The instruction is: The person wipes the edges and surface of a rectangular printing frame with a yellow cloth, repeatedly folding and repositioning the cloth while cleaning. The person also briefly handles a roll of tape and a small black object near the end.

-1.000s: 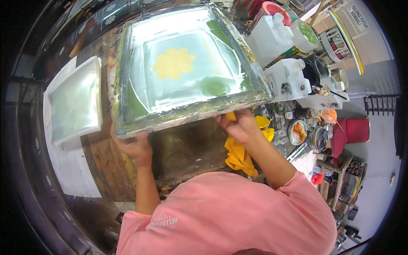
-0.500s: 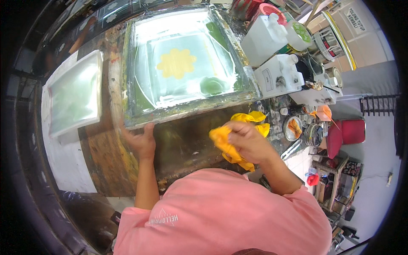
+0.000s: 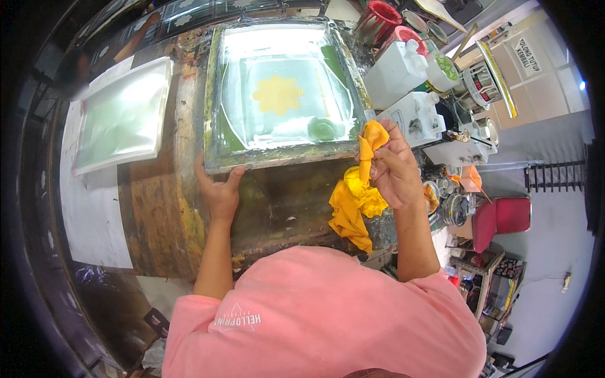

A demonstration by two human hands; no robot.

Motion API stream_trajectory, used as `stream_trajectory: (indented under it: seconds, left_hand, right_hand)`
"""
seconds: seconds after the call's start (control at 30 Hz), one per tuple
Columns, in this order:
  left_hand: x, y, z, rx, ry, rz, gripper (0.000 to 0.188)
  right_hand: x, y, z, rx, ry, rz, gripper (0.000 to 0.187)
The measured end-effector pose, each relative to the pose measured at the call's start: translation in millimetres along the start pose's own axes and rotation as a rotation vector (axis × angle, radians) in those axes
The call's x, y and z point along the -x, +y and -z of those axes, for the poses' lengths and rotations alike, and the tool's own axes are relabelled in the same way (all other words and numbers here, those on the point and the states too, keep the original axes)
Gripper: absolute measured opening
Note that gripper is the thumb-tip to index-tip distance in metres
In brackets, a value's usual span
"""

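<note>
A screen printing frame lies on the stained table, its pale mesh bearing a yellow flower shape with white and green around it. My left hand grips the frame's near left corner, thumb at the front edge and fingers around the side. Close to the near right corner, my right hand pinches a yellow-orange cloth. Its loose part hangs toward the table, beside a brighter yellow cloth; where one ends and the other begins is hard to tell.
Left of the frame, a stack of clear sheets lies on white paper. White jugs, a red-stained bucket and several cans crowd the right side. A red chair stands beyond. Another person's arm shows at the far left.
My right hand has moved right and up with the cloth, to the frame's near right corner. My left hand has closed on the near left corner. The view has shifted slightly.
</note>
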State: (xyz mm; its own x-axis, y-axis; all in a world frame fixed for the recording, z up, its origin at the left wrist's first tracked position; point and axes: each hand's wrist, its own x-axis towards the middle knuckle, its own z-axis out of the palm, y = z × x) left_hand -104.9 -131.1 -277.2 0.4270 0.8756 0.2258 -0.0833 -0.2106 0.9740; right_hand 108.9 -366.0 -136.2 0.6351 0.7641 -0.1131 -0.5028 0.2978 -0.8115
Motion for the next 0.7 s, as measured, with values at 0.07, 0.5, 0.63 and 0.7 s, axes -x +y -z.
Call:
stream_trajectory:
  seconds: [0.07,0.5,0.63,0.7]
  left_hand:
    - [1,-2,1,-0.006,0.004,-0.007,0.083]
    - [1,3,-1,-0.097,0.0,-0.026,0.081]
    - [0,-1,0,-0.105,0.013,-0.068,0.081]
    - [-2,-5,-1,-0.054,0.001,-0.058,0.081]
  right_hand:
    - [2,-1,-8,0.002,-0.013,0.035,0.065]
    - [45,-20,10,0.249,0.1,0.246,0.031]
    - [66,-33,21,0.352,0.132,0.295,0.026]
    - [73,-29,30,0.495,0.17,0.341,0.024]
